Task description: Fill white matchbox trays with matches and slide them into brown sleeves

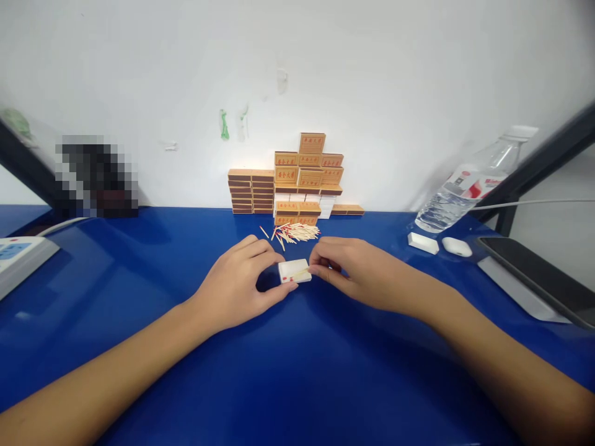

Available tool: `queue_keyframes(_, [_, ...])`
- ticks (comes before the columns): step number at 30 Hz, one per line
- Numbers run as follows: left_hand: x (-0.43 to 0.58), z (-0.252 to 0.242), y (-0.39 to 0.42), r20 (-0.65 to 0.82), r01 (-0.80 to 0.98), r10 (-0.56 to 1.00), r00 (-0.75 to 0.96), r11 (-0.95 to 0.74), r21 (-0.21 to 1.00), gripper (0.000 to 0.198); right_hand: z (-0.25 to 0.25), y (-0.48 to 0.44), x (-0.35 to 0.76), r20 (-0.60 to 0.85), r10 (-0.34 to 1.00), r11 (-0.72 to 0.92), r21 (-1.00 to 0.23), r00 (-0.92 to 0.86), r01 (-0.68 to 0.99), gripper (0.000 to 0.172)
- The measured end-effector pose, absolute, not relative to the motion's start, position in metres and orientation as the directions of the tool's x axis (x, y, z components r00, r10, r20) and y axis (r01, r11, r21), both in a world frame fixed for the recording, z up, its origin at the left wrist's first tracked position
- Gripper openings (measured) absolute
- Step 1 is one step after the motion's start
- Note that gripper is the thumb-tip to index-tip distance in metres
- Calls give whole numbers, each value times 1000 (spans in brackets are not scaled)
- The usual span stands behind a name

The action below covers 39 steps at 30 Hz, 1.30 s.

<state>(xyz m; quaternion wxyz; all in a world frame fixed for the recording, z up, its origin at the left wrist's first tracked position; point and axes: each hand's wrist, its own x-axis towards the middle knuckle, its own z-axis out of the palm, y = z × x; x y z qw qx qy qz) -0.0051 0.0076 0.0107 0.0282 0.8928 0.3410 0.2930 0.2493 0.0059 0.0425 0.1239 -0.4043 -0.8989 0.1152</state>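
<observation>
White cardboard-like tray [292, 267] sits mid-frame on the blue surface [297, 378], gripped between the fingers of the left hand [237, 275]. The right hand [348, 263] has its fingers pinched on a few matches [301, 274] at the tray's right end. Just above lies a loose match pile [301, 232], before stacked orange matchboxes [309, 176] at upper centre.

Open blue tabletop [297, 378] in foreground, match pile [300, 233] and stacked matchboxes [286, 174] blocking ahead, bottle [462, 186] at right
</observation>
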Motion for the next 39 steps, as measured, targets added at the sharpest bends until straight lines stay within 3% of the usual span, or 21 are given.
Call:
queue_keyframes(14, [-6,9,9,544,564,591,596,-790,241,24,42,3,246,241,752,658,-334,-614,675,7])
queue_keyframes(18, [-6,9,10,566,575,590,576,-784,231,26,43,4,245,255,733,677,-366,-630,639,11])
queue_keyframes(23, [-9,15,15,653,701,644,398,-673,236,27,34,5,239,396,788,614,-445,-471,653,11])
queue_keyframes(27, [-10,16,17,688,770,682,248,-570,287,24,15,4,227,340,816,578,-464,-468,671,8])
queue_keyframes(34, [-5,11,15,670,763,696,260,-573,300,21,-3,11,207,345,844,529,-414,-411,741,17])
queue_keyframes(39, [-7,12,15,656,757,699,284,-584,295,20,7,15,216,271,769,639,-364,-579,678,9])
